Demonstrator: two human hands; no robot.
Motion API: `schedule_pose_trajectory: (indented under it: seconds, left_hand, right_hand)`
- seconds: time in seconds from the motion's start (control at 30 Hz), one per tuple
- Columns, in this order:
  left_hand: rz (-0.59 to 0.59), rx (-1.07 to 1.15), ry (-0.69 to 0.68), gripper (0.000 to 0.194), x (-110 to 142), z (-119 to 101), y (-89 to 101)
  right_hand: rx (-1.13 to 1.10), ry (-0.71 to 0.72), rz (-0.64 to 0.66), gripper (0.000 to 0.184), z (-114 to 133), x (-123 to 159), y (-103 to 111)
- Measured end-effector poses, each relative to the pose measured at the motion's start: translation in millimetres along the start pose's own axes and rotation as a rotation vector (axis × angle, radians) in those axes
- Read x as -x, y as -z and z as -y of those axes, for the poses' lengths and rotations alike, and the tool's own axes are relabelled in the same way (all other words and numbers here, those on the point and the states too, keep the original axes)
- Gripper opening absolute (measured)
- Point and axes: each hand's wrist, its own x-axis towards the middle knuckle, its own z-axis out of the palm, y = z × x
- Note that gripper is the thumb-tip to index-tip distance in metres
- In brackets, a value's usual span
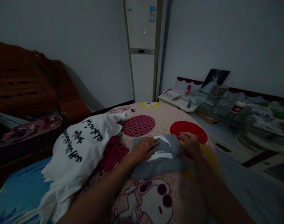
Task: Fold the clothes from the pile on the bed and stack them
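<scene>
A grey garment with a white band lies partly folded on a pink patterned blanket on the bed. My left hand rests flat on its left part, fingers stretched out. My right hand pinches the garment's right edge, fingers curled on the cloth. To the left lies a pile of clothes: a white shirt with black writing on top and a dark red garment beside my left forearm.
A dark wooden headboard stands at the left. A tall white air conditioner fills the corner. A low glass-topped cabinet with a jar, a photo and small items runs along the right wall. Grey floor lies right of the bed.
</scene>
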Motion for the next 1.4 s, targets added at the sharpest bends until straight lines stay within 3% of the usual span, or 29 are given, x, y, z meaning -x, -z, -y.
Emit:
schedule_pose_trajectory:
  seconds: [0.1,0.23,0.33,0.43,0.6,0.7,0.83,0.93,1.1,1.27,1.4]
  left_hand:
    - [-0.018,0.073,-0.090,0.037,-12,-31,-2.2]
    - [0.038,-0.032,-0.108,0.032,-29,-66,-24.7]
    - [0.037,-0.132,-0.062,0.014,-35,-74,-45.6]
    - [-0.044,-0.072,-0.017,0.012,-37,-71,-54.4]
    - [-0.293,0.493,0.336,0.005,-45,-51,-44.8]
    - [-0.345,0.962,0.512,0.008,-51,-37,-42.0]
    - [-0.355,1.220,0.548,0.014,-54,-32,-43.7]
    - [-0.354,1.230,0.545,0.013,-53,-33,-43.9]
    - [-0.353,1.186,0.532,0.014,-52,-33,-43.1]
    - [-0.335,0.949,0.327,0.013,-49,-41,-36.1]
    - [-0.198,0.689,0.148,0.007,-45,-50,-35.5]
  right_hand:
    - [0.044,-0.100,0.034,0.033,-5,1,3]
    - [0.040,-0.096,0.079,0.029,-5,4,-2]
    - [-0.063,-0.121,0.090,0.034,-2,5,-4]
    - [-0.152,-0.151,0.101,0.037,0,6,-4]
    - [-0.240,-0.209,0.128,0.036,7,10,0]
    - [-0.198,-0.204,0.181,0.043,10,13,7]
    - [-0.033,-0.175,0.447,0.046,15,17,18]
    - [0.143,-0.089,0.570,0.043,20,21,17]
    - [0.292,0.109,0.451,0.044,27,25,4]
    - [0.104,-0.125,0.535,0.032,36,28,11]
    - [0.174,-0.225,0.670,0.028,35,30,20]
